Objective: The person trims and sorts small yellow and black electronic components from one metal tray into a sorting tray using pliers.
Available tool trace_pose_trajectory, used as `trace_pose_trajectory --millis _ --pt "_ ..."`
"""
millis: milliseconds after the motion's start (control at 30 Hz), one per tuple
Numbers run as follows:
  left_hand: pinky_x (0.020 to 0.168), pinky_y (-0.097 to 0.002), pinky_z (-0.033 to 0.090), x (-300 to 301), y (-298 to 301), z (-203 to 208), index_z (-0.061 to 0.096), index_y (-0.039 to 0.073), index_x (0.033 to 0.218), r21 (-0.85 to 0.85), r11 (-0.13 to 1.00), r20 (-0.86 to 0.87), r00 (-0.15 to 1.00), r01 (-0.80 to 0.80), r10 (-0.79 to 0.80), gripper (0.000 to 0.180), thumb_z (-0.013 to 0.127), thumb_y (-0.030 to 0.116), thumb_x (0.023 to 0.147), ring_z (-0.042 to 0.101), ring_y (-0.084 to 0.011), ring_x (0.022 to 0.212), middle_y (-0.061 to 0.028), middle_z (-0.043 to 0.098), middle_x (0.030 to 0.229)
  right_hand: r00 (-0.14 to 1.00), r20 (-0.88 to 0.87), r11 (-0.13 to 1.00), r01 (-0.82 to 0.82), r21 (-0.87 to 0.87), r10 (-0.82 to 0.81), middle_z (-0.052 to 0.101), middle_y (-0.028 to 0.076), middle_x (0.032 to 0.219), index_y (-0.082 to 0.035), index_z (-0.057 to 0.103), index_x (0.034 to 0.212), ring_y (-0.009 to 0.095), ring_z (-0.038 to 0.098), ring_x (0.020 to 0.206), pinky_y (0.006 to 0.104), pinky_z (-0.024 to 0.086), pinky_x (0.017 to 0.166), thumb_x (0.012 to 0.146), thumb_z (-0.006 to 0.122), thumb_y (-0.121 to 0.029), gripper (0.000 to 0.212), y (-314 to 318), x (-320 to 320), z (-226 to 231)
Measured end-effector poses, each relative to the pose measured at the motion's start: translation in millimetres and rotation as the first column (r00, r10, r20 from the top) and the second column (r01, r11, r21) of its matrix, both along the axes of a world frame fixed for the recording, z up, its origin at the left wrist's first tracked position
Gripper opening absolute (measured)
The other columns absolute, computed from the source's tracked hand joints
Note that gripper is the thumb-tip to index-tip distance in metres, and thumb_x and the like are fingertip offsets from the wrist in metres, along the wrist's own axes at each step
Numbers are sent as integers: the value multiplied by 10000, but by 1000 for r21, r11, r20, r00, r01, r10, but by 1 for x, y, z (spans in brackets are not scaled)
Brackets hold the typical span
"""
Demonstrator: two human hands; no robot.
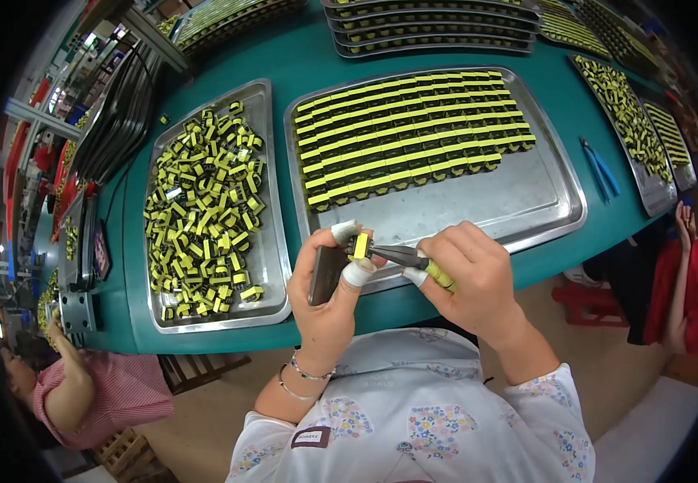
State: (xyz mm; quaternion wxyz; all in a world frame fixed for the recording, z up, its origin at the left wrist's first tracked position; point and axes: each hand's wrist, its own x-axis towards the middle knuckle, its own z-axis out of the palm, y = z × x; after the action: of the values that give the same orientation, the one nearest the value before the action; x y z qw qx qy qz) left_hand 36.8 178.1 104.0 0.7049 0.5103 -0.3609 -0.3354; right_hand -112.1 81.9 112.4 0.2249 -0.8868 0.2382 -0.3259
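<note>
My left hand (322, 310) pinches a small yellow-and-black transformer (361, 245) between thumb and fingertips, which wear white finger covers. A dark flat block (328, 274) also rests in that hand, against the palm. From the right, my right hand (473, 270) grips needle-nose pliers (401, 256) with yellow-green handles. Their tips meet the transformer's side; whether they clamp a pin is too small to tell. Both hands are over the near edge of a metal tray (485, 197), where similar transformers (405, 133) stand in neat rows.
Left of that, another metal tray (275, 278) bears a loose heap of transformers (204, 209). Blue-handled pliers (601, 171) lie on the green table (542, 274) to the right. Stacked trays (433, 36) stand at the back. People sit at the left (103, 394) and right (691, 290).
</note>
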Motion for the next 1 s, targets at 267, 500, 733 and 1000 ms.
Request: trace_pose_trajectory --millis 267,500,733,1000 --pt "789 -349 564 -1 -2 8 455 -34 1200 12 997 -272 960 78 -71 373 527 233 949 633 -179 858 -162 609 1033 967 253 931 -75 358 -20 587 91 847 3 599 932 165 556 733 280 425 629 766 707 -122 234 -1 3 -7" --pt "667 -297 583 -11 -2 25 378 -3 1281 50 988 -434 894 144 -109 463 488 311 959 634 -160 798 -122 612 970 866 499 507 -424 750 -14 563 34 928 38 575 1081 84 517 789 238 424 669 859 611 -124 277 8 22 8" --pt "550 -211 479 1 4 22 413 13 1236 167 969 -195 970 180 -147 353 484 231 968 568 -102 737 -96 597 944 801 598 285 -564 775 -42 577 75 954 27 567 1102 96 527 724 223 435 634 876 586 -144 284 13 28 3" --pt "938 -358 422 16 2 4 400 -28 1252 -399 915 -652 718 -54 -242 548 483 409 931 492 -229 1080 -148 496 1203 809 568 268 -520 811 -148 622 127 875 10 527 1030 124 568 649 232 439 557 836 659 -123 270 12 26 0"
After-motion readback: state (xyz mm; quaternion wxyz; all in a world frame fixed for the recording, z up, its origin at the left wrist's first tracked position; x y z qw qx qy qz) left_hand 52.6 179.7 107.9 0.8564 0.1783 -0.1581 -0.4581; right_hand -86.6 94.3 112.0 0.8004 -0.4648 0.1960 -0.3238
